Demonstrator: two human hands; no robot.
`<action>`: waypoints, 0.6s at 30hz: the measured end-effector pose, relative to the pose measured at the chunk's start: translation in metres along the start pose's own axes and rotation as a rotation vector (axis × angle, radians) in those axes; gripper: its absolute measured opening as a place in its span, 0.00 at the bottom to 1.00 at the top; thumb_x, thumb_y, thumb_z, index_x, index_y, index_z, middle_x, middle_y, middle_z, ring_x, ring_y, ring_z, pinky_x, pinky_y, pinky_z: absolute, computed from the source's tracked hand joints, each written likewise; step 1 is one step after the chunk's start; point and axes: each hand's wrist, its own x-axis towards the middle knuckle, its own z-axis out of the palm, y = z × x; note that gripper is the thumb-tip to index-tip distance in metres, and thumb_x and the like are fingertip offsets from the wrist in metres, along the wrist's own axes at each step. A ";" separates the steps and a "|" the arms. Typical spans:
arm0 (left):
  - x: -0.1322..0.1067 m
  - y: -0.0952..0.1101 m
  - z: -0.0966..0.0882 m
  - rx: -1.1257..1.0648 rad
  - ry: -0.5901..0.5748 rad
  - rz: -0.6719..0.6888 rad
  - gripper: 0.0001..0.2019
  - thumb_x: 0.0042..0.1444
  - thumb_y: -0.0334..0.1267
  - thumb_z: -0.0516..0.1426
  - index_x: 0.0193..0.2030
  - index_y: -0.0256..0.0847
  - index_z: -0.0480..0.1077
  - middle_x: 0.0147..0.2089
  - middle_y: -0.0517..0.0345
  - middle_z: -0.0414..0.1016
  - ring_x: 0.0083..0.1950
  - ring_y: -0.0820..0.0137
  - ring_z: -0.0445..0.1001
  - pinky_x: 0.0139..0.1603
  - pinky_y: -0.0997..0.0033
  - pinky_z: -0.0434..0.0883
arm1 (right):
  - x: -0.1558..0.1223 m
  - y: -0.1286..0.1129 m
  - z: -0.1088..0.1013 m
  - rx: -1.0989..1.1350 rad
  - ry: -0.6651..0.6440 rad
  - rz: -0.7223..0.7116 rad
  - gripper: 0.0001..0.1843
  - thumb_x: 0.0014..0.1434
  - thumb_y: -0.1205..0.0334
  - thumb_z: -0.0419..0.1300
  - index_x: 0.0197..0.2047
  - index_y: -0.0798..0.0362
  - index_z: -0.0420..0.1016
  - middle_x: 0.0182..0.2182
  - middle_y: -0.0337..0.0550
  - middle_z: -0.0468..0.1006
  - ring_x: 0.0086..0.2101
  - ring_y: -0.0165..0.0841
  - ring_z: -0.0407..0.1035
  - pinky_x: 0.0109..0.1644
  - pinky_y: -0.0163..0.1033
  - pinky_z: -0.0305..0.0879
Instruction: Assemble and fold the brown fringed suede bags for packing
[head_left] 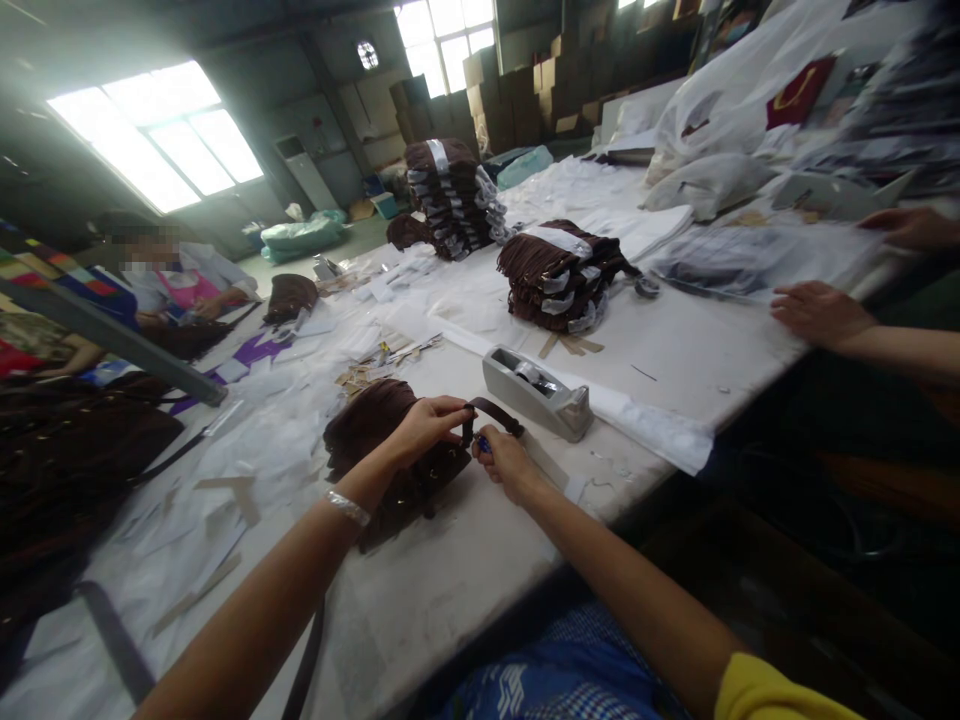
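A brown fringed bag lies on the table in front of me, its dark strap looped up to the right. Over the bag, my left hand pinches the strap between thumb and fingers. Close beside it, my right hand is closed around a small blue-handled tool, whose kind I cannot make out. The tool's tip meets the strap near my left fingertips. Just beyond my hands stands a grey tape dispenser.
Stacks of wrapped brown fringed bags stand farther back. Paper scraps litter the table's left side. More dark bags pile up at left. A co-worker's hands rest by a plastic-covered package at right; another person sits across.
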 end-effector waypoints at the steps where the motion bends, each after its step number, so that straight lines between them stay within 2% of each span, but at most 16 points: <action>1: 0.000 0.001 0.000 0.004 -0.003 0.000 0.22 0.47 0.54 0.66 0.41 0.37 0.79 0.44 0.51 0.76 0.43 0.64 0.74 0.38 0.69 0.75 | -0.001 0.001 -0.001 0.003 -0.008 -0.002 0.19 0.60 0.55 0.51 0.21 0.55 0.65 0.14 0.30 0.54 0.14 0.21 0.42 0.16 0.30 0.34; 6: -0.003 0.002 -0.002 -0.019 -0.001 -0.019 0.22 0.47 0.54 0.66 0.41 0.37 0.79 0.44 0.51 0.77 0.45 0.64 0.74 0.38 0.70 0.75 | -0.004 0.006 -0.005 0.043 -0.055 -0.037 0.24 0.63 0.45 0.50 0.25 0.55 0.67 0.15 0.30 0.56 0.14 0.21 0.42 0.17 0.30 0.35; 12: -0.008 -0.009 -0.013 -0.144 -0.002 -0.057 0.23 0.52 0.54 0.64 0.43 0.35 0.77 0.45 0.45 0.79 0.44 0.63 0.78 0.43 0.66 0.75 | -0.010 0.011 -0.007 0.065 -0.082 -0.060 0.25 0.64 0.43 0.50 0.26 0.56 0.67 0.16 0.29 0.56 0.14 0.20 0.42 0.17 0.29 0.35; 18: -0.016 -0.015 -0.020 -0.251 0.114 -0.105 0.22 0.52 0.53 0.64 0.42 0.35 0.74 0.46 0.43 0.80 0.43 0.62 0.79 0.38 0.69 0.74 | -0.017 0.015 -0.004 0.069 -0.136 -0.070 0.27 0.60 0.38 0.53 0.27 0.56 0.68 0.17 0.30 0.57 0.15 0.20 0.43 0.18 0.30 0.34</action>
